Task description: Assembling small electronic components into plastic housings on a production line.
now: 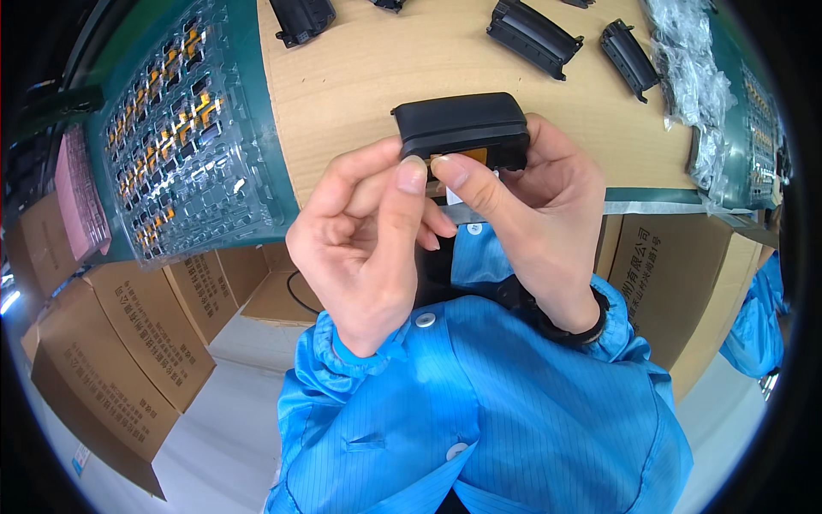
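Note:
Between my two hands I hold a black plastic housing up over the table's near edge. It is long and slightly curved, and a strip of orange shows along its near underside. My left hand grips the left end, with the thumb pressed at the lower edge. My right hand wraps round the right end, its thumb laid against the orange strip. The fingers behind the housing are partly hidden. A small white patch shows below the thumbs; I cannot tell what it is.
Similar black housings lie at the far side of the tan tabletop. Clear trays of small orange and black parts stand at left. Clear plastic bags are heaped at right. Cardboard boxes stand below the table.

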Tool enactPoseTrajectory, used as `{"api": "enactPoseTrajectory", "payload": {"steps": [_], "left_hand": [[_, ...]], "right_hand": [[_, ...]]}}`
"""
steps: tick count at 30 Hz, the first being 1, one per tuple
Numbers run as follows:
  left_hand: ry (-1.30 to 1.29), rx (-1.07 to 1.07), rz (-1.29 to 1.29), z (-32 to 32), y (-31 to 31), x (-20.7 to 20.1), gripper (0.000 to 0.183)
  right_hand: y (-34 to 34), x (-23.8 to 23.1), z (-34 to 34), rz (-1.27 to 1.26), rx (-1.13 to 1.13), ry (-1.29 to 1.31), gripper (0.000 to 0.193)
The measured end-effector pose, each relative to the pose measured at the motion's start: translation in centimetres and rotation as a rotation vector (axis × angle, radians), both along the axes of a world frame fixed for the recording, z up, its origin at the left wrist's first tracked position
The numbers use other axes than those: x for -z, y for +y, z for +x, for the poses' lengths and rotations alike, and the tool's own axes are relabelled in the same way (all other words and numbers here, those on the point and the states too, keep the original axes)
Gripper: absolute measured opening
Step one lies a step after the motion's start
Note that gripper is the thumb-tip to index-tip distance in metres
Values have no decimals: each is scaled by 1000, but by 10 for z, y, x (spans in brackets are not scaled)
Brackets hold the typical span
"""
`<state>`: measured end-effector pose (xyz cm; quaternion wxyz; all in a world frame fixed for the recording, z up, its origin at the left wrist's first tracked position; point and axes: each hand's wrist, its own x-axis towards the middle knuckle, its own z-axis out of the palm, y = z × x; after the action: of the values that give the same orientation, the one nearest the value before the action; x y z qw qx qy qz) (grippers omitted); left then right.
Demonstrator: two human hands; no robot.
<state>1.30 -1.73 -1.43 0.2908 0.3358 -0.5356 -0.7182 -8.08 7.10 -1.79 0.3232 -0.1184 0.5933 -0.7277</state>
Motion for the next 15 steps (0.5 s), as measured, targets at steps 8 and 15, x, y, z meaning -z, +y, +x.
{"api": "enactPoseTrajectory", "payload": {"steps": [8, 15], "left_hand": [[-93, 0, -141, 0, 0, -4, 24], [-53, -8, -160, 2, 1, -8, 20]], "right_hand": [[-2, -7, -6, 27, -93, -185, 24], [-6, -5, -2, 38, -58, -85, 24]]}}
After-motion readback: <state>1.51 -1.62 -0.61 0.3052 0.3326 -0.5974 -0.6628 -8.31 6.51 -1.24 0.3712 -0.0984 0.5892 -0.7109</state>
